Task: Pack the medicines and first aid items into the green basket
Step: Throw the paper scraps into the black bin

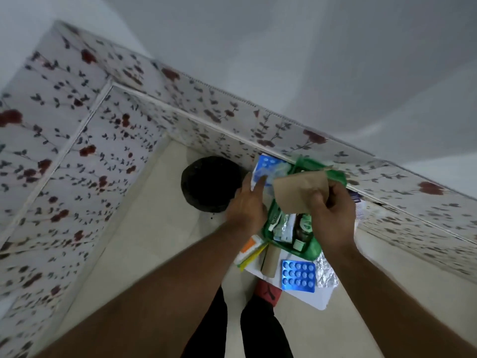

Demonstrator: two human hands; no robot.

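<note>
The green basket (pixel 313 248) stands on a small white surface, with foil strips, a brown bottle and small boxes inside it. My right hand (pixel 333 215) pinches a brown paper packet (pixel 300 191) above the basket. My left hand (pixel 249 202) is at the basket's left side, its fingers on a blue blister pack (pixel 268 167) that sits with clear plastic at the basket's far left corner. A second blue blister pack (pixel 298 275) lies in front of the basket, beside a foil strip (pixel 326 273), a brown roll (pixel 271 260) and an orange-and-white box (pixel 250 249).
A round black object (pixel 209 183) lies on the pale floor left of the basket. Floral-patterned walls (pixel 77 140) enclose the corner behind and to the left. Printed packaging (pixel 358 205) shows right of my right hand. My legs and a red item (pixel 268 293) are below the white surface.
</note>
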